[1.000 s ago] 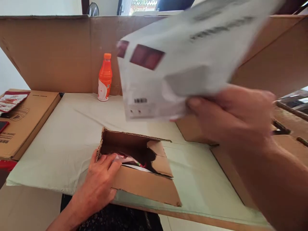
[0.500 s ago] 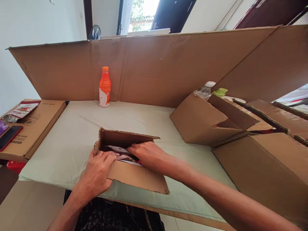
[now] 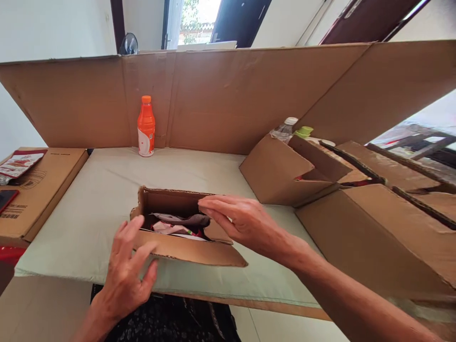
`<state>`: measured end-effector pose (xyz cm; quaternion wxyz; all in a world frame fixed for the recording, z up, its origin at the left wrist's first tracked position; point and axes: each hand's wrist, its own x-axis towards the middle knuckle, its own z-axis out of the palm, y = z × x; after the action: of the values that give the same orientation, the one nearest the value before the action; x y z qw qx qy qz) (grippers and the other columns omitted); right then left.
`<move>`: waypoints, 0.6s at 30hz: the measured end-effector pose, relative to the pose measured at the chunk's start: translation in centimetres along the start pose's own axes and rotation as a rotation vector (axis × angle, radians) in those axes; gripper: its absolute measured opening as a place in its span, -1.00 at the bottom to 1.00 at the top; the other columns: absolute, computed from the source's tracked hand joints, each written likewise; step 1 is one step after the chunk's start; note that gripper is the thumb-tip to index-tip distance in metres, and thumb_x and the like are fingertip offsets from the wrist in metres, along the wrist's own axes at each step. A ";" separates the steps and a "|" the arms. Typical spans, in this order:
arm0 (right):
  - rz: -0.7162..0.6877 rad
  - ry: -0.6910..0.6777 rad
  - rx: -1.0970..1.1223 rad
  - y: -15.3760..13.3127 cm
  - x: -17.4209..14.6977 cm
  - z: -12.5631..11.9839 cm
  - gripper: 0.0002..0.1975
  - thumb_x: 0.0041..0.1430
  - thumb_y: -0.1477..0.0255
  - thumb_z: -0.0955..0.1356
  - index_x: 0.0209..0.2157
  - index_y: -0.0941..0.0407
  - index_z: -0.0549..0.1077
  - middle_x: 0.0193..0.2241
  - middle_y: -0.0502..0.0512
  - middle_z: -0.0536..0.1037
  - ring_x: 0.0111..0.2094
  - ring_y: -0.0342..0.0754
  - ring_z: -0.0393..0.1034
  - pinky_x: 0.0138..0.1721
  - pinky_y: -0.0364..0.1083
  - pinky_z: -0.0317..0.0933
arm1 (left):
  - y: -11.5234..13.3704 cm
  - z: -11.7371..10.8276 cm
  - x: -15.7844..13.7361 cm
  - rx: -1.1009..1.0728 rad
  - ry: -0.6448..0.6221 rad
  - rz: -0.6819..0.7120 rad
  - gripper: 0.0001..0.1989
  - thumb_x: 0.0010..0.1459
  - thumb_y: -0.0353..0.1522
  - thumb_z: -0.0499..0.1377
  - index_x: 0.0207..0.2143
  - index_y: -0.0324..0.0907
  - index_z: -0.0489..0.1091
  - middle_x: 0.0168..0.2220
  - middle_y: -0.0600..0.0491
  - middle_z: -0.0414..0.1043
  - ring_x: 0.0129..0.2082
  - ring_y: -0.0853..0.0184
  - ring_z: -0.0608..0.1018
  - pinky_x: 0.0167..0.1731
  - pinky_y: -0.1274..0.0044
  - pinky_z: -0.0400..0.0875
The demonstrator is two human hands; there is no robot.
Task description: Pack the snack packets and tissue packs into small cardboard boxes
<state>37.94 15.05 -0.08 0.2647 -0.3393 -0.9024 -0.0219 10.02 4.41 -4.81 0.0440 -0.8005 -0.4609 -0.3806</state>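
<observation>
A small open cardboard box [image 3: 192, 251] lies on the pale cloth-covered table in front of me, its flaps raised. Inside it are a crumpled greyish packet [image 3: 183, 219] and a pink packet [image 3: 171, 228]. My left hand [image 3: 130, 263] is open beside the box's left front corner, fingers spread and holding nothing. Over the box's right end is my right hand [image 3: 242, 218], its fingers stretched out close together near the right flap [image 3: 218, 232]. Nothing shows in its grasp; whether it touches the flap I cannot tell.
An orange bottle [image 3: 146, 127] stands before the tall cardboard screen [image 3: 213, 99]. Larger open cartons [image 3: 278, 166] line the right side, with a clear white-capped bottle [image 3: 287, 129] behind. On the left, a flat carton [image 3: 59, 190] bears a packet [image 3: 21, 164] and a phone [image 3: 7, 197].
My right hand has come up out of the box to its right end. My left hand has let go of the box's left side and spread its fingers. The view has swung slightly right.
</observation>
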 end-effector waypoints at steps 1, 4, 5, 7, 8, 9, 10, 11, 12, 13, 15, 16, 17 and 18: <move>0.008 0.081 -0.014 0.0 0.0 -0.1 -0.71 0.43 0.50 0.24 -0.12 0.07 0.61 -0.06 0.14 0.67 -0.10 0.00 0.58 -0.07 -0.02 0.45 | -0.2 -0.1 -0.4 0.004 0.065 -0.036 -0.64 0.21 -0.58 0.17 0.04 -0.16 0.36 0.42 -0.22 0.06 0.40 0.00 0.23 0.29 0.10 0.29; 0.026 0.182 -0.095 0.3 0.8 0.6 -0.71 0.39 0.48 0.27 -0.23 0.07 0.65 0.16 0.24 0.54 0.11 0.18 0.47 0.04 0.18 0.40 | -0.9 0.2 -1.1 -0.002 0.151 -0.161 -0.66 0.25 -0.52 0.19 0.06 -0.13 0.36 0.46 -0.19 -0.04 0.41 -0.02 0.23 0.24 0.11 0.37; 0.029 0.142 -0.103 0.6 1.2 1.1 -0.71 0.38 0.49 0.27 -0.23 0.07 0.66 0.18 0.26 0.51 0.14 0.23 0.43 0.05 0.22 0.37 | -1.1 0.4 -1.1 -0.024 0.146 -0.189 -0.68 0.25 -0.51 0.18 0.04 -0.11 0.36 0.45 -0.18 -0.02 0.40 -0.02 0.24 0.22 0.10 0.39; 0.064 0.018 -0.063 1.5 2.4 2.3 -0.68 0.37 0.51 0.25 -0.18 0.08 0.65 0.13 0.26 0.56 0.11 0.22 0.46 0.05 0.22 0.36 | -1.5 1.0 -0.9 -0.089 0.112 -0.196 -0.72 0.24 -0.52 0.14 -0.02 -0.10 0.36 0.40 -0.18 0.13 0.36 0.02 0.33 0.19 0.13 0.44; 0.101 -0.023 -0.025 2.1 3.0 2.9 -0.67 0.36 0.53 0.23 -0.14 0.08 0.64 0.07 0.24 0.60 0.06 0.18 0.50 0.04 0.18 0.38 | -1.6 1.2 -0.7 -0.126 0.090 -0.172 -0.72 0.21 -0.54 0.12 -0.05 -0.10 0.35 0.34 -0.18 0.24 0.32 0.06 0.38 0.18 0.14 0.46; 0.147 -0.043 0.019 2.6 3.5 3.5 -0.66 0.35 0.53 0.22 -0.12 0.09 0.63 0.01 0.22 0.63 0.00 0.14 0.53 0.02 0.14 0.40 | -1.7 1.4 -0.5 -0.156 0.071 -0.137 -0.71 0.18 -0.56 0.11 -0.08 -0.09 0.33 0.26 -0.16 0.36 0.27 0.10 0.44 0.19 0.15 0.45; 0.192 -0.047 0.064 3.2 4.0 3.9 -0.66 0.35 0.52 0.21 -0.11 0.09 0.62 -0.03 0.19 0.65 -0.04 0.10 0.55 0.00 0.10 0.41 | -1.8 1.6 -0.2 -0.178 0.056 -0.100 -0.69 0.15 -0.58 0.10 -0.10 -0.09 0.32 0.19 -0.13 0.44 0.23 0.13 0.49 0.21 0.15 0.44; 0.223 -0.042 0.102 3.6 4.3 4.1 -0.67 0.35 0.51 0.21 -0.12 0.09 0.61 -0.06 0.17 0.66 -0.05 0.08 0.56 -0.01 0.08 0.41 | -1.9 1.7 0.0 -0.192 0.043 -0.067 -0.67 0.12 -0.59 0.09 -0.11 -0.08 0.31 0.13 -0.10 0.50 0.19 0.15 0.52 0.23 0.14 0.41; 0.234 -0.036 0.130 3.8 4.5 4.2 -0.68 0.35 0.50 0.21 -0.14 0.09 0.61 -0.07 0.16 0.67 -0.05 0.08 0.56 -0.01 0.07 0.42 | -2.0 1.6 0.3 -0.201 0.033 -0.043 -0.66 0.11 -0.60 0.09 -0.10 -0.07 0.31 0.08 -0.07 0.54 0.16 0.17 0.55 0.25 0.14 0.40; 0.226 -0.028 0.147 3.9 4.5 4.1 -0.69 0.34 0.49 0.22 -0.15 0.10 0.61 -0.07 0.17 0.67 -0.04 0.08 0.56 0.00 0.07 0.41 | -2.2 1.5 0.6 -0.206 0.021 -0.031 -0.64 0.11 -0.60 0.10 -0.08 -0.07 0.31 0.05 -0.05 0.57 0.13 0.18 0.57 0.25 0.15 0.39; 0.185 -0.012 0.164 3.4 4.0 3.6 -0.71 0.32 0.48 0.24 -0.15 0.10 0.60 -0.04 0.19 0.66 0.00 0.09 0.55 0.04 0.08 0.40 | -2.4 1.1 1.1 -0.213 -0.014 -0.048 -0.62 0.16 -0.58 0.11 -0.01 -0.07 0.32 0.01 -0.03 0.59 0.09 0.20 0.59 0.22 0.20 0.43; 0.169 -0.004 0.176 2.9 3.5 3.3 -0.71 0.32 0.48 0.24 -0.12 0.10 0.59 -0.02 0.19 0.65 0.01 0.09 0.54 0.06 0.09 0.40 | -2.6 0.9 1.3 -0.222 -0.038 -0.073 -0.63 0.19 -0.55 0.12 0.03 -0.06 0.33 -0.02 -0.01 0.60 0.06 0.20 0.61 0.18 0.24 0.47; 0.164 0.001 0.197 2.3 2.8 2.9 -0.70 0.34 0.47 0.24 -0.06 0.10 0.57 -0.02 0.18 0.65 0.00 0.08 0.54 0.05 0.08 0.41 | -2.7 0.7 1.6 -0.231 -0.058 -0.110 -0.63 0.23 -0.52 0.13 0.07 -0.06 0.32 -0.06 0.00 0.61 0.02 0.21 0.63 0.13 0.28 0.50; 0.166 0.003 0.224 1.8 2.1 2.6 -0.69 0.35 0.46 0.24 0.00 0.09 0.55 -0.03 0.16 0.66 -0.01 0.05 0.55 0.04 0.07 0.42 | -2.8 0.6 1.9 -0.238 -0.064 -0.154 -0.63 0.27 -0.49 0.15 0.10 -0.06 0.31 -0.09 0.01 0.62 -0.02 0.22 0.64 0.08 0.32 0.53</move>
<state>36.52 18.32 -1.54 0.3032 -0.3812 -0.8676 0.1006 8.72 7.64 -4.82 -0.0954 -0.7742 -0.4735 -0.4090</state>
